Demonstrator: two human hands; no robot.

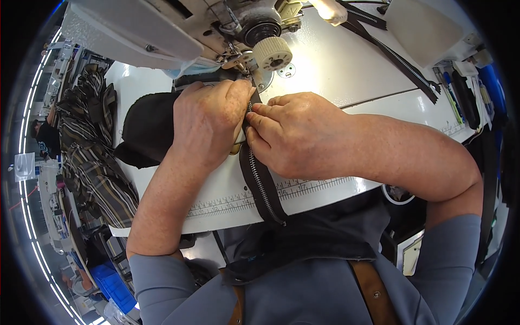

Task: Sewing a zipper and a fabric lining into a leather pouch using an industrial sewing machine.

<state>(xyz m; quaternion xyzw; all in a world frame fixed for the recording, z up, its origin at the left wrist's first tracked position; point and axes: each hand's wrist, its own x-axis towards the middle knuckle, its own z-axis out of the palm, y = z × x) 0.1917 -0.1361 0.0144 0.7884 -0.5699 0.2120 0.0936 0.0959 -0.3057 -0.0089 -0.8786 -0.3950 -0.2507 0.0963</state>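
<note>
A black zipper (260, 181) with metal teeth runs from under the sewing machine (260, 30) toward me and droops over the table's front edge. My right hand (300, 135) pinches it along its right side, close to the needle area. My left hand (208, 119) is closed just left of the zipper, fingers curled down near the presser foot; what it grips beneath is mostly hidden. Black fabric (149, 127) lies left of that hand and passes under it. Something small and yellowish (236, 148) shows between the hands.
More black zippers (401, 59) lie at the back right of the white table (330, 70). A printed ruler (303, 187) follows its front edge. Pens and tools (460, 97) stand at the right rim. Striped cloth (92, 146) hangs at left; a blue bin (112, 286) is below.
</note>
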